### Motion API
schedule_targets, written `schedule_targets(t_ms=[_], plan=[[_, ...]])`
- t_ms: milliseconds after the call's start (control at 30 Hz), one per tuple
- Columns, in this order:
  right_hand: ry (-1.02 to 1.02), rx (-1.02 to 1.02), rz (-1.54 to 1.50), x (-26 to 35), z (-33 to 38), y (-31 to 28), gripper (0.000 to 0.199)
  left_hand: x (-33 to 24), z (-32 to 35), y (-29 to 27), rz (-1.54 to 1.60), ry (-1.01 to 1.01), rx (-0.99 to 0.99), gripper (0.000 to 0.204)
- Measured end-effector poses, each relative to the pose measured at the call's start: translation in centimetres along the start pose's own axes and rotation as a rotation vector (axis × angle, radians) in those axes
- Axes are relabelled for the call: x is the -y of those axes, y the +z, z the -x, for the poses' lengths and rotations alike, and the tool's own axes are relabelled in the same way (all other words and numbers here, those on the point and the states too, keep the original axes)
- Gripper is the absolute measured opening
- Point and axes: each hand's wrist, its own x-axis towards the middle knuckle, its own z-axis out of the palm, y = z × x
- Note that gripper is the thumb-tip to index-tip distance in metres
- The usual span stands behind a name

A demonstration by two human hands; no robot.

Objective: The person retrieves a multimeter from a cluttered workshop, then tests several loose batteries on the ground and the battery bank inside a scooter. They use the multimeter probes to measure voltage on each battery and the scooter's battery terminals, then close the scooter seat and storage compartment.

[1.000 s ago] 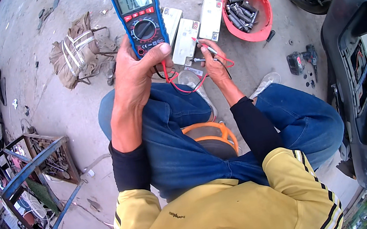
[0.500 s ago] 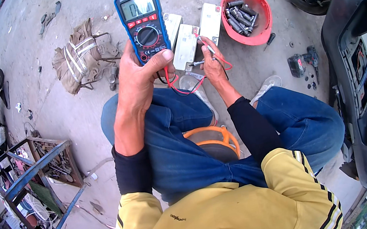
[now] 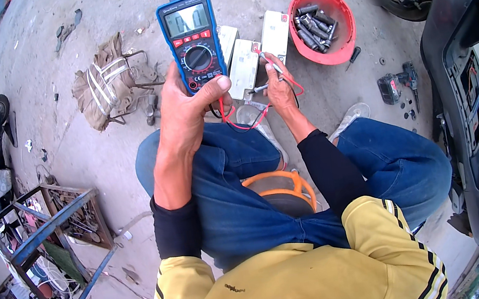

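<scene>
On the grey concrete floor (image 3: 359, 82), three white box-shaped batteries (image 3: 245, 71) stand close together beyond the knees, with a red bowl-shaped container (image 3: 346, 50) just to their right. Concrete runs from these to a cordless drill (image 3: 403, 86) and a dark vehicle panel (image 3: 474, 114) bounding the right side; on the left, a canvas bundle (image 3: 96, 90) lies well apart from the batteries, and an angular metal frame (image 3: 53, 227) stands nearer the body.

The left hand (image 3: 183, 105) is raised left of the batteries, clamped around the lower part of a blue-and-black multimeter (image 3: 198, 58), thumb across its front, display facing up. The right hand (image 3: 280, 91), apart from the left, pinches two slim test probes (image 3: 278, 68) spread toward opposite ends of the middle battery; whether both tips touch metal I cannot tell. Thin red and black leads (image 3: 298, 83) loop between the hands.

Cylindrical dark metal sockets (image 3: 312, 33) heap inside the smooth container; the bundle is rumpled brown cloth bound with flat white straps (image 3: 100, 88).
</scene>
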Motion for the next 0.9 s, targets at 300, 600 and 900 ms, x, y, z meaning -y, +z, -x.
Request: schedule_targets(t_ms=[300,600,900], plan=[[-0.040,0.036,0.059,-1.7,-0.8,-0.3,0.040,0.2,-0.1,0.1,0.038,0.002,0.020,0.058],[-0.091,0.044,0.123,-4.0,-1.5,-0.7,0.042,-0.1,-0.1,0.5,0.052,-0.014,0.021,0.063],[-0.068,0.038,0.101,-3.6,-1.4,-0.8,0.041,0.1,-0.2,0.9,-0.021,0.019,0.034,0.067]])
